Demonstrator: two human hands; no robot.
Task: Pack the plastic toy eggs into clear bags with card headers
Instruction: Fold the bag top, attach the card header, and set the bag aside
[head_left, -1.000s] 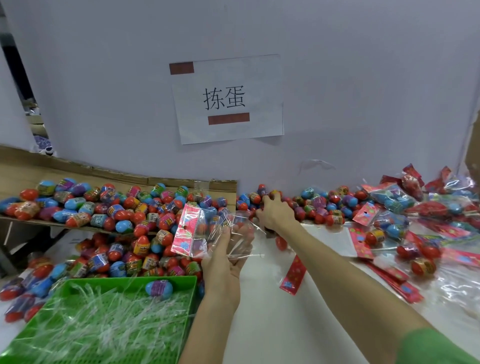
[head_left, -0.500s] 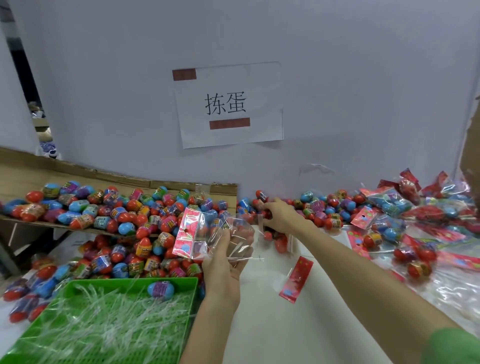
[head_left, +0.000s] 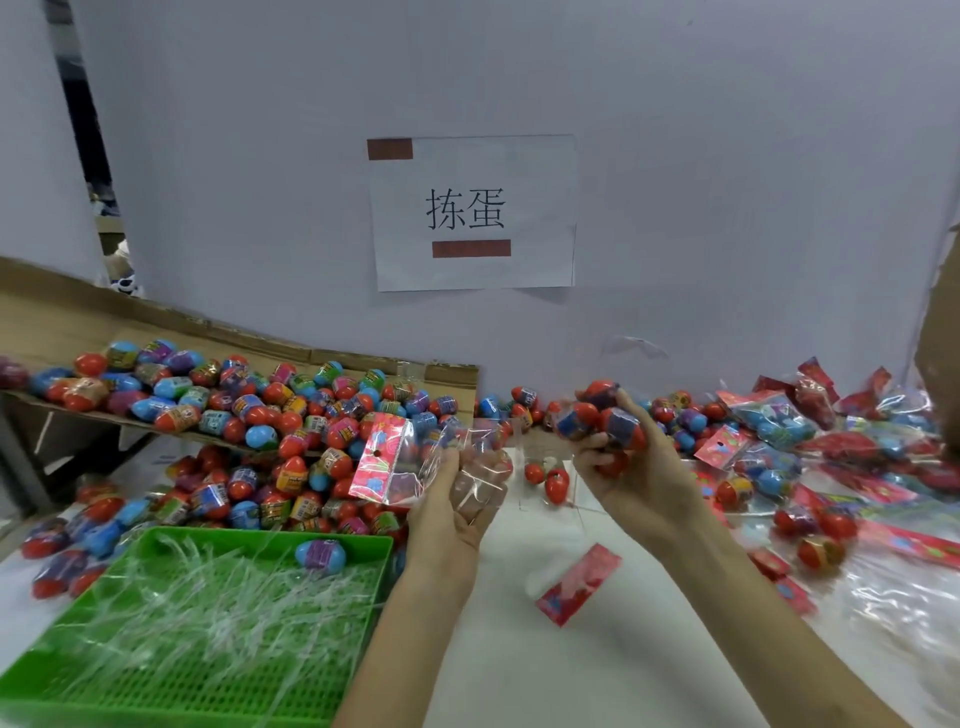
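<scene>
holding a handful of eggs beside a clear bag

right hand (head_left: 623, 462): fingers curled round a handful of toy eggs (head_left: 597, 415), red and blue, several at once, raised above the white table (head_left: 545, 675).

left hand (head_left: 457, 499): pinching a clear bag (head_left: 470, 462) by its film, with the pink-red card header (head_left: 382, 460) tilted out to the left of the hand. whether anything is inside the bag cannot be told through the film. the hands are near each other, not touching, and the handful sits just right of the bag.

between the hands, on the table: two loose red eggs (head_left: 556, 483).

beside the right forearm: one spare header (head_left: 579, 584), lying flat.

left: egg pile (head_left: 234, 400) heaped on a cardboard sheet (head_left: 62, 322), with more eggs on the table below it.

lower left: green tray (head_left: 156, 686) holding clear plastic strips (head_left: 208, 613) and one blue egg (head_left: 320, 556) near its far edge.

right: packed bags (head_left: 779, 421) with headers, heaped along the wall.

wall behind: paper sign (head_left: 472, 213), two printed characters.
</scene>
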